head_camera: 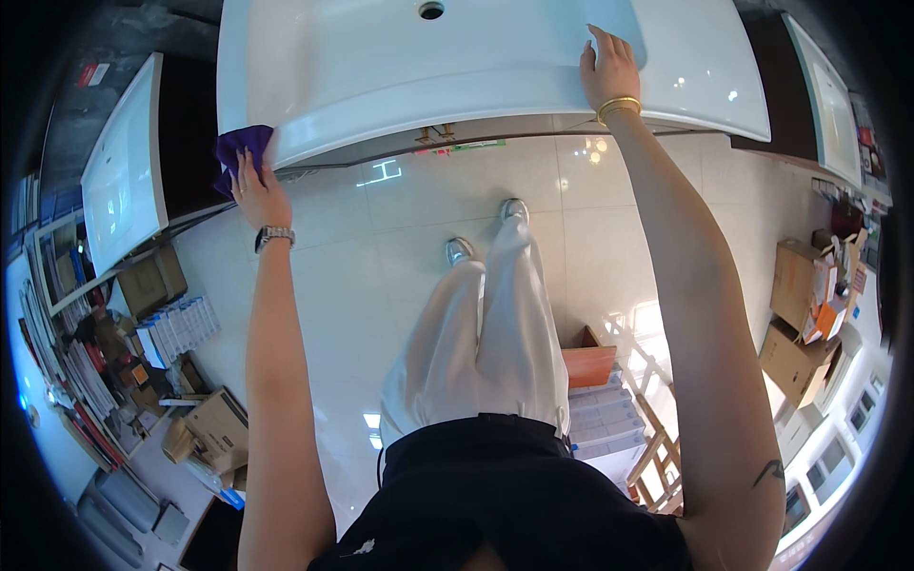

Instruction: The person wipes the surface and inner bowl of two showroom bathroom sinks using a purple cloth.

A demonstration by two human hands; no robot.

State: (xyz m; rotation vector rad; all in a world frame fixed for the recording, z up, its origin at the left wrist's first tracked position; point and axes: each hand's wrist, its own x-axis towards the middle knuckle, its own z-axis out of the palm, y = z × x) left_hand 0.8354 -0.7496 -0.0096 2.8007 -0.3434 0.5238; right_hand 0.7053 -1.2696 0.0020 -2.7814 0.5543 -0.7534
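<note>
A wide white washbasin (428,86) spans the top of the head view, with a round drain hole (431,10) in its bowl. At its front left corner, my left hand (261,196) presses a purple cloth (243,146) against the rim and side. Part of the cloth hangs beyond the edge. My right hand (613,68) rests on the basin's front rim towards the right, its fingers reaching into the bowl and its thumb apart, with nothing held.
Other white basins on dark cabinets flank this one at left (125,164) and right (825,100). Cardboard boxes (796,285) stand at the right, more boxes (218,428) at the left. An orange-brown box (589,365) and a wooden frame (653,450) are near my legs.
</note>
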